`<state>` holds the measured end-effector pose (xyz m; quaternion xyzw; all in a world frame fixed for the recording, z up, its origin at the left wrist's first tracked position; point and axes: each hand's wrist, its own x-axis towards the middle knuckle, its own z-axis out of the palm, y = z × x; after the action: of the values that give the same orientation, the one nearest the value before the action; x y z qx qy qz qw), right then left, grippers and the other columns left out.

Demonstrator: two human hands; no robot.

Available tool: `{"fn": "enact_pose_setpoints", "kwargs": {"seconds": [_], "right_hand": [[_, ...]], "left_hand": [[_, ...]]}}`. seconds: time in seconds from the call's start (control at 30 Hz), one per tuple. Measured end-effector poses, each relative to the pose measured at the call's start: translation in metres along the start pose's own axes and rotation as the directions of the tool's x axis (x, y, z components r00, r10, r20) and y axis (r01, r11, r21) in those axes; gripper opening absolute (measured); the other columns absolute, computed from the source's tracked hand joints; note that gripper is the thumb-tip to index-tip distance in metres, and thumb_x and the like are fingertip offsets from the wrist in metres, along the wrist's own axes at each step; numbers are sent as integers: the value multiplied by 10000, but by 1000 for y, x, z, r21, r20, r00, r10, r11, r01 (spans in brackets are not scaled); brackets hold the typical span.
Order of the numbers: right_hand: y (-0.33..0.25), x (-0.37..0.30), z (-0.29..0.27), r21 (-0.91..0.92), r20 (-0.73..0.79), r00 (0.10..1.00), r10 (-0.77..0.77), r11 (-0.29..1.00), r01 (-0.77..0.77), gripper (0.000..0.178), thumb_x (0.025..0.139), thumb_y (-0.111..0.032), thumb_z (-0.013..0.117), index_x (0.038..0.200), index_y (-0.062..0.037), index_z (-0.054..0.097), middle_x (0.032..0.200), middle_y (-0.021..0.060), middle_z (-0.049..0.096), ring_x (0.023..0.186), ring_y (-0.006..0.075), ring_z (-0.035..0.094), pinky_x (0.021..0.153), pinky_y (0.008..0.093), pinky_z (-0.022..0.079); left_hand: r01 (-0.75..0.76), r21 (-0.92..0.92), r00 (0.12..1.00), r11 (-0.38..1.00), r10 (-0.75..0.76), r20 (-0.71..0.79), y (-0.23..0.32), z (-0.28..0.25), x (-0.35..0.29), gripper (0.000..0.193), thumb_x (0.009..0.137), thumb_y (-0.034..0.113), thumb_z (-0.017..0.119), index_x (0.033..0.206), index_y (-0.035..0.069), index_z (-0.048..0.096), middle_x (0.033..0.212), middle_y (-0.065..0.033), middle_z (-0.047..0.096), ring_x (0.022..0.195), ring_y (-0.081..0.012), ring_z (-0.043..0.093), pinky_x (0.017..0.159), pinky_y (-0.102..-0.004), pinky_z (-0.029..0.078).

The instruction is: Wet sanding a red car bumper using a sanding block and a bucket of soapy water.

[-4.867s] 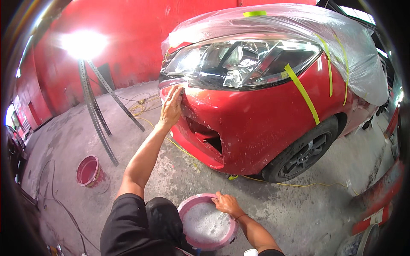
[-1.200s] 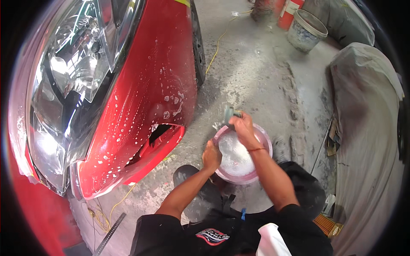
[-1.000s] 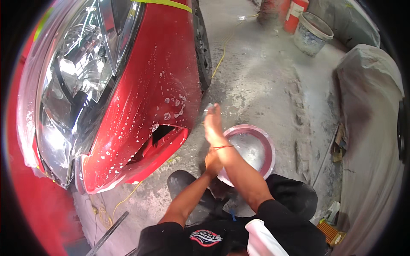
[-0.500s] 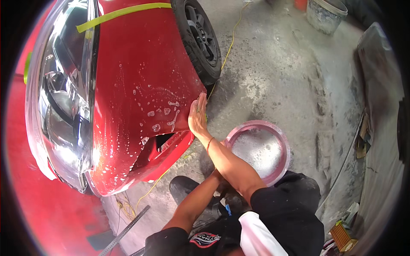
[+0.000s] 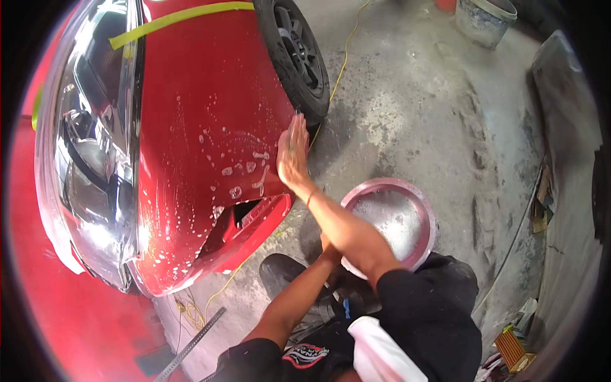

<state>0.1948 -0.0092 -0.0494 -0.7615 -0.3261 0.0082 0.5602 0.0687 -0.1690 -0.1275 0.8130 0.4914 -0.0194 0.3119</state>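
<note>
My right hand (image 5: pixel 293 153) lies along the side edge of a red car bumper (image 5: pixel 210 121), close to the front wheel (image 5: pixel 299 51). Its fingers are stretched out together, pointing toward the tyre; whatever may be under the palm is hidden. White suds and water drops dot the red paint around it. My left arm crosses beneath the right forearm. Of my left hand (image 5: pixel 327 244) only a bit shows beside a round pink-rimmed basin (image 5: pixel 423 204) of sudsy water, and its fingers are hidden.
Yellow tape (image 5: pixel 184 17) crosses the bumper near the wheel. A clear headlight (image 5: pixel 95 153) borders the red panel. A yellow cord (image 5: pixel 345 57) runs along the concrete floor. A dirty bucket (image 5: pixel 485 25) stands at the far right; a perforated metal strip (image 5: pixel 191 344) lies lower left.
My right hand has slid a little farther along the bumper edge toward the tyre. My left forearm has shifted slightly right and up.
</note>
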Motion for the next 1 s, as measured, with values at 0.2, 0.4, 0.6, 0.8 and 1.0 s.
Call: {"fn": "enact_pose_setpoints", "kwargs": {"seconds": [0.2,0.4,0.6,0.8,1.0], "right_hand": [[-89,-105,19,309,-62,997,49,951,-27,639,1033,-266,238,1475,130,2,1561,308,-36,1466,425,-24,1205,483,30],[-68,-22,-11,-43,-11,989,-147,988,147,631,1006,-205,312,1453,167,67,1524,374,59,1427,520,59,1182,557,72],[-105,-30,-26,362,-20,957,-288,891,275,689,1008,-321,295,1456,158,85,1518,378,80,1424,518,88,1182,550,69],[-99,-54,-26,335,-52,958,-280,899,281,737,985,-346,366,1475,127,85,1552,323,79,1448,475,73,1181,555,42],[-103,64,-49,322,-96,902,-420,845,428,745,974,-311,437,1495,79,74,1557,292,119,1443,475,102,1185,546,67]], "left_hand": [[-4,-2,999,1000,4,37,-18,-15,21,321,958,259,512,1232,94,480,1184,-265,587,1011,-487,580,840,-544,478],[23,-1,1000,1000,-23,6,-20,-4,11,387,965,297,523,1262,54,476,1200,-234,597,1073,-405,579,879,-490,481],[96,128,991,987,-83,-101,-51,1,29,424,991,341,451,1338,99,424,1233,-258,588,1076,-435,595,917,-509,462],[275,76,930,959,-285,234,27,-19,12,515,971,384,512,1387,91,435,1354,-195,529,1314,-323,446,1063,-456,367],[50,109,978,993,-71,196,7,-6,29,510,952,350,502,1372,71,423,1309,-238,538,1186,-388,524,977,-491,436]]}}
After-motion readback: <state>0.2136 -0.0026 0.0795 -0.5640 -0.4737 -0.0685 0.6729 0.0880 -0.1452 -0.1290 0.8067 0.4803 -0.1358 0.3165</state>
